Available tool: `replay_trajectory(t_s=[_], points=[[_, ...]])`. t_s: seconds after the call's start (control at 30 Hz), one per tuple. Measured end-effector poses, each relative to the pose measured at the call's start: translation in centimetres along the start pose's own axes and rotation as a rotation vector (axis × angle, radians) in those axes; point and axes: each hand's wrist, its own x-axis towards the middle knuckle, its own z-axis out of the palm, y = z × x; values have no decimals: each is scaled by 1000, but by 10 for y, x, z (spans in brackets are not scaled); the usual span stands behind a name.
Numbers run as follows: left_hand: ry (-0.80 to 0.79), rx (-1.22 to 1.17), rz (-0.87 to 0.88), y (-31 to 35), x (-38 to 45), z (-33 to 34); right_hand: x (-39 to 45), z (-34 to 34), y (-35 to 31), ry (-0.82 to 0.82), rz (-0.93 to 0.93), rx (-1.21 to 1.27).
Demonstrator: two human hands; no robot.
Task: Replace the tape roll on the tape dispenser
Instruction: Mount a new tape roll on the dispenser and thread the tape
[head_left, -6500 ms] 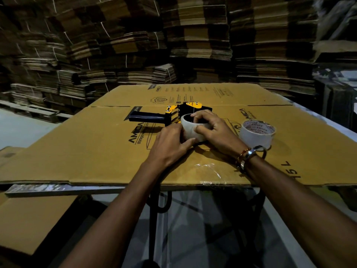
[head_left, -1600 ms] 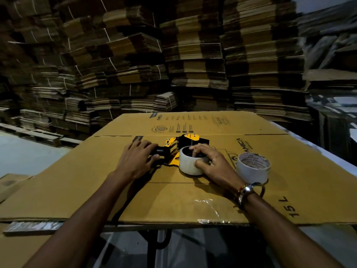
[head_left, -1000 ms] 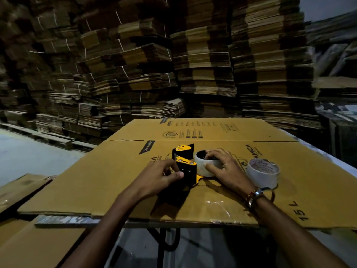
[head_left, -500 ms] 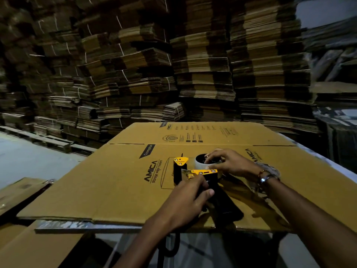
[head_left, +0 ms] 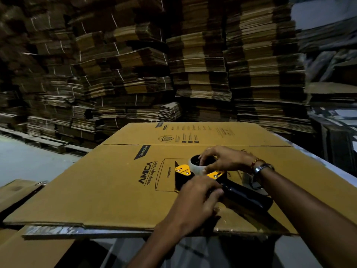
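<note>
Dim warehouse, head view. Far left, bare grey floor (head_left: 25, 161) with a low pallet (head_left: 46, 143) at about 9 o'clock. Bundled flat cartons (head_left: 135, 74) fill the whole back from 10 to 2 o'clock. Centre: a flattened cardboard box (head_left: 116, 190) lies on a table, printed "AMICA storage water heater" and "Crompton"; the table's edge (head_left: 58, 230) shows under its near side at 7 o'clock. On the cardboard, the black and yellow tape dispenser (head_left: 182, 176) lies with its yellow side plate up and its black handle (head_left: 245, 196) pointing toward 4 o'clock. The left hand (head_left: 199, 202) lies over the dispenser body where the handle starts, fingers curled down on it; grip is partly hidden, thumb can't be seen. The white tape roll (head_left: 196, 167) sits at the dispenser's head, just at 1 o'clock from the yellow plate, touching the frame; can't tell whether it is fully seated on the hub. The right hand (head_left: 226, 159) pinches the roll, fingertips hooked into the dark core, thumb on the outer wall. On the right wrist, a wristwatch (head_left: 261, 168) and a thread bracelet (head_left: 255, 162). A second tape roll (head_left: 251, 182) is mostly hidden behind the right forearm, at 3 o'clock from the dispenser.
</note>
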Motion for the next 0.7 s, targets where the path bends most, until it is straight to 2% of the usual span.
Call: replay_trajectory(t_s=[0.1,0.17,0.27,0.33,0.4,0.53,0.7], points=[[258,85,-96,-21,15,-14,-4,3,-3,42,9,-20],[308,158,-219,-41,34,-23,-10,6,-9,142,11,-37],[109,210,-424,-66,62,-29,-27,16,-24,343,-35,-98],[-36,149,-473,-74,74,-28,-38,25,-36,404,-43,-129],[-111,49,-489,-75,78,-27,-45,35,-44,426,-42,-154],[-134,-88,-507,-76,74,-28,-52,49,-51,383,-35,-127],[-105,-53,-473,-75,70,-28,-45,58,-46,279,31,-109]])
